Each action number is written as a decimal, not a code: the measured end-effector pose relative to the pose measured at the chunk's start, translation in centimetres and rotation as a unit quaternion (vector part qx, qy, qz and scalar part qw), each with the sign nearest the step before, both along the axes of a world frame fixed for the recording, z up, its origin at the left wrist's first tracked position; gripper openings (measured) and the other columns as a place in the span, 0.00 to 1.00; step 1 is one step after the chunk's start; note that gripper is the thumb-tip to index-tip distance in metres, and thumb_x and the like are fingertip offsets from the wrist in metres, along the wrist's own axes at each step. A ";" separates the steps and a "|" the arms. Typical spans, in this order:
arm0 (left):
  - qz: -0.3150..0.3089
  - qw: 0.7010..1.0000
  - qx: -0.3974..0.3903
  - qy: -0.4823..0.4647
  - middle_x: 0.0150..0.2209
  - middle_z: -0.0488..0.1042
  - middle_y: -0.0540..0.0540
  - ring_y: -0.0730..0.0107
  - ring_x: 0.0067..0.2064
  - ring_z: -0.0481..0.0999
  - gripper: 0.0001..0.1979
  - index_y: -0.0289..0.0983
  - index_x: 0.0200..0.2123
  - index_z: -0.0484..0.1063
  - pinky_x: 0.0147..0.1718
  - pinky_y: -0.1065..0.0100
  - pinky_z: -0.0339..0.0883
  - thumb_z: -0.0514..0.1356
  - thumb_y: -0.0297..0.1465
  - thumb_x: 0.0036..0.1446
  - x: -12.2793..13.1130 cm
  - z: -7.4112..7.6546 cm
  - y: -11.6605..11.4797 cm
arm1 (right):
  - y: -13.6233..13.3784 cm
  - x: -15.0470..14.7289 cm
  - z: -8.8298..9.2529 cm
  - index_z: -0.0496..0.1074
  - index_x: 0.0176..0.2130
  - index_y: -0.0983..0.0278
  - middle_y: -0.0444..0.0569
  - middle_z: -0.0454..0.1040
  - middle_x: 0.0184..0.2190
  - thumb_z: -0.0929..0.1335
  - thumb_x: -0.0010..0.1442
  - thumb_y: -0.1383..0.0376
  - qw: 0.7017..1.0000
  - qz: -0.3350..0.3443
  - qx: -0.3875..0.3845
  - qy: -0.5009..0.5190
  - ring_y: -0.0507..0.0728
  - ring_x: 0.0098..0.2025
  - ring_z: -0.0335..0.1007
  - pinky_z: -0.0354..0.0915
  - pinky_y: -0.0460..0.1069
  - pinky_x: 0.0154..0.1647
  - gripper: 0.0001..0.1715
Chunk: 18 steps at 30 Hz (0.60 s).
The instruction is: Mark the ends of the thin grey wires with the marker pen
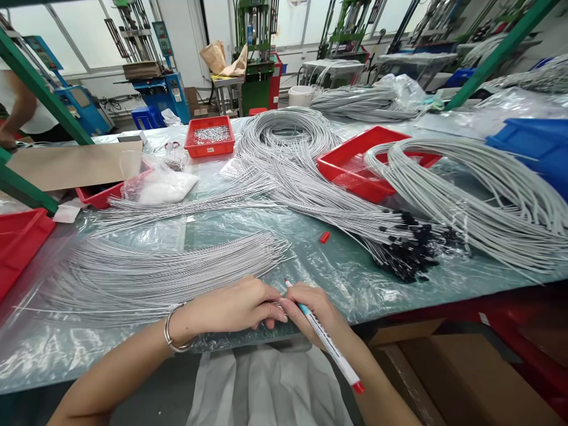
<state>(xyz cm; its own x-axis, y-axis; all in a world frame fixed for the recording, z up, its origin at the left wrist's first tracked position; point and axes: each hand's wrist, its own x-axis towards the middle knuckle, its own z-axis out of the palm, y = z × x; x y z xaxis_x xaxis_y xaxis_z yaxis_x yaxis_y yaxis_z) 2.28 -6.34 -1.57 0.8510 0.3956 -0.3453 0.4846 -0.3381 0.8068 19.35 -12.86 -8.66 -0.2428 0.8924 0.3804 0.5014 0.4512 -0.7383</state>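
Observation:
My right hand (317, 307) grips a white-and-blue marker pen (331, 343) with a red end. Its uncapped tip points up and away, beside my left fingertips. My left hand (244, 305) is closed in a pinch close to my right fingers, with thin grey cable ends just showing at the fingertips; how many is hidden. Behind my left hand a fanned bundle of thin grey cables (177, 266) lies on the plastic-covered table (319, 272). A small red pen cap (325, 237) rests on the table beyond the pen.
A larger cable bundle (310, 195) with black connectors (410, 245) crosses the middle. Coiled grey cables (479, 195) lie to the right, partly over a red tray (355, 168). A red bin (208, 149) holds small metal parts. A plastic bag (164, 186) lies left; cardboard boxes (479, 378) stand below.

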 end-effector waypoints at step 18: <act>-0.014 0.999 -0.040 -0.006 0.29 0.75 0.49 0.77 0.26 0.69 0.11 0.34 0.32 0.71 0.24 0.77 0.60 0.51 0.31 0.63 -0.9 0.0 0.5 | -0.1 0.2 -0.9 0.59 0.21 0.62 0.40 0.60 0.16 0.62 0.62 0.60 0.997 -0.016 -0.014 0.068 0.50 0.21 0.53 0.53 0.45 0.24 0.19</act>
<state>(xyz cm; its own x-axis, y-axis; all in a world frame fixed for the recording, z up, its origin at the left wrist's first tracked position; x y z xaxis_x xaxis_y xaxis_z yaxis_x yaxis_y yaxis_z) 1.38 -5.84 -1.54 0.8651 0.3441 -0.3649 0.4667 -0.2861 0.8369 19.56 -12.94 -9.53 -0.1621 0.9091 0.3837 0.4090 0.4158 -0.8123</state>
